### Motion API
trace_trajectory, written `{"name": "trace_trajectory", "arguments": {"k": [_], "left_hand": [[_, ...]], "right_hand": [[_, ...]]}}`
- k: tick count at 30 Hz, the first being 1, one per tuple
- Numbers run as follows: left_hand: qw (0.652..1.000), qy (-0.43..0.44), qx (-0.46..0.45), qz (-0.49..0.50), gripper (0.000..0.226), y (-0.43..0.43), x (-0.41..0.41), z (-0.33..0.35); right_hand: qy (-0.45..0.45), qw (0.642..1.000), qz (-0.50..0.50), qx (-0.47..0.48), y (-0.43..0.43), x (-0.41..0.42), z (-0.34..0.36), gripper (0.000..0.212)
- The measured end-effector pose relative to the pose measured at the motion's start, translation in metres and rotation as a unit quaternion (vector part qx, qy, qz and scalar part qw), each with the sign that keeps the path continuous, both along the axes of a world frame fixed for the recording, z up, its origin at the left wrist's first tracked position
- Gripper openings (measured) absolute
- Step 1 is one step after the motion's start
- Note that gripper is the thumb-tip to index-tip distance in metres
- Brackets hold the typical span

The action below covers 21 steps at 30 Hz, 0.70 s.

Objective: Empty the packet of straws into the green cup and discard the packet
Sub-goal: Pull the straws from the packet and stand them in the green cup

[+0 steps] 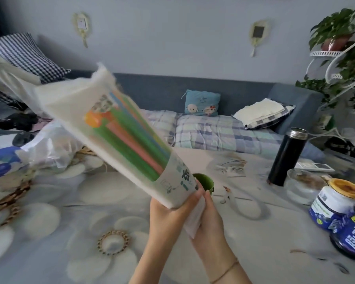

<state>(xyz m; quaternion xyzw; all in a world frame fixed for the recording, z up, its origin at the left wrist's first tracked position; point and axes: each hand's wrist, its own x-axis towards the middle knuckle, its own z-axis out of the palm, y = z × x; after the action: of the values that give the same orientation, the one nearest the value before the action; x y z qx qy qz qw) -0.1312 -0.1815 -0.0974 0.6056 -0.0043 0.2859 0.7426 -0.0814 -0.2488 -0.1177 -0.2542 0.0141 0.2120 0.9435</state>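
Flower-printed cloth covers the table [49, 218], with a sofa [244, 95] behind its far edge and a flask [286, 158] and jars [336, 203] toward its right edge. Both hands meet at the lower end of the packet [74, 103], which is held above the middle of the table and slants up toward the far left corner. The left hand [168, 216] grips that end from beneath, fingers curled round it. The right hand [210, 220] pinches the loose film at its corner. The cup [206, 182] stands on the table just behind the hands, half hidden by the packet's end. The step looks like readying the packet to tip. It would go best with the open end brought straight over the cup's mouth before the packet is raised, and with the film squeezed narrow so the straws [131, 144] slide out as one bundle rather than fanning past the rim. The cup is small and may topple under long straws, so a steadying hand seems wise. The packet is a long white sleeve with a clear window showing green, pink, orange and blue straws. Its raised end looks ragged, though blur hides whether it is torn open.
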Motion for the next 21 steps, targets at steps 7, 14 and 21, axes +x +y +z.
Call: {"name": "trace_trajectory", "arguments": {"k": [7, 14, 21], "left_hand": [[0.974, 0.079, -0.213, 0.020, 0.054, 0.009, 0.006, -0.002], [0.910, 0.117, -0.385, -0.101, 0.053, 0.012, 0.014, -0.001], [0.873, 0.100, -0.468, -0.092, 0.069, 0.032, 0.024, 0.008]], "right_hand": [[-0.227, 0.874, -0.192, -0.386, -0.010, 0.000, 0.006, 0.015], [-0.327, 0.826, -0.132, -0.439, -0.036, 0.015, 0.027, 0.015], [-0.364, 0.798, -0.239, -0.417, -0.060, 0.028, 0.054, 0.012]]}}
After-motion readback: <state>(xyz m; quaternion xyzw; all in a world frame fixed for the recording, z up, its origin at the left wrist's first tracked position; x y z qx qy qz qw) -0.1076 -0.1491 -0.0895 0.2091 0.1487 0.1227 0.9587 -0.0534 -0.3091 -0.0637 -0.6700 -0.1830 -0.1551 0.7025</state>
